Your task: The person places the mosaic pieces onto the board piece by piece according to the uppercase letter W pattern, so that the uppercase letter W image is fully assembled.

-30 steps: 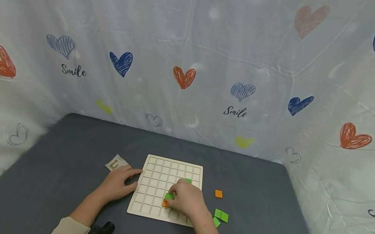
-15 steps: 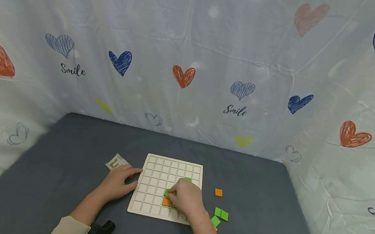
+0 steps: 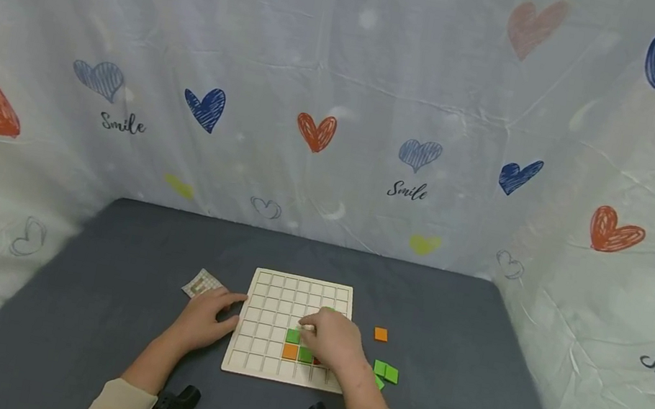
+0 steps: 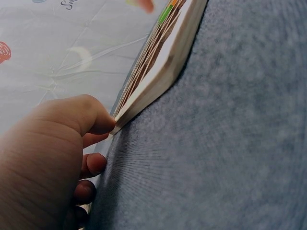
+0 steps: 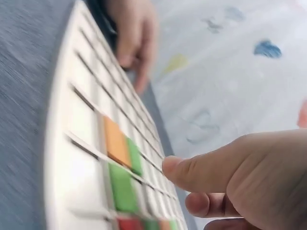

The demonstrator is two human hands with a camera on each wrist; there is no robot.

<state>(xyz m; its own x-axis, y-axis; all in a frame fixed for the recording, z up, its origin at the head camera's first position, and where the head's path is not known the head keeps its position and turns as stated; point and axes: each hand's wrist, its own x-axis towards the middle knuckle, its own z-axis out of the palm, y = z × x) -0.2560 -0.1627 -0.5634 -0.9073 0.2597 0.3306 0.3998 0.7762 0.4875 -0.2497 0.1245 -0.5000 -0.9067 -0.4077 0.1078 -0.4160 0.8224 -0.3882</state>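
Note:
A pale wooden grid board (image 3: 264, 310) lies on the dark cloth. My left hand (image 3: 205, 320) rests at its left edge, thumb and index fingertips right at the rim; the left wrist view shows the thumb (image 4: 98, 120) at a corner. Over the board's right half is my right hand (image 3: 333, 341), thumb and fingers loosely bent with nothing visible between them. Just left of it, a green tile (image 3: 293, 336) sits in a cell behind an orange tile (image 3: 290, 351). Beside the orange one lies another green tile (image 3: 305, 355), then a red tile (image 5: 129, 224) partly hidden by the hand.
Right of the board lie a loose orange tile (image 3: 381, 334) and several green tiles (image 3: 391, 375), one partly behind the right wrist. A small patterned card (image 3: 200, 283) lies beyond the left hand. A heart-printed curtain (image 3: 373, 95) encloses the table's back and sides.
My right hand pinched the green tile over the orange one, then set it into the cell behind. Now it has let go and drawn back to the right. The left hand stayed still.

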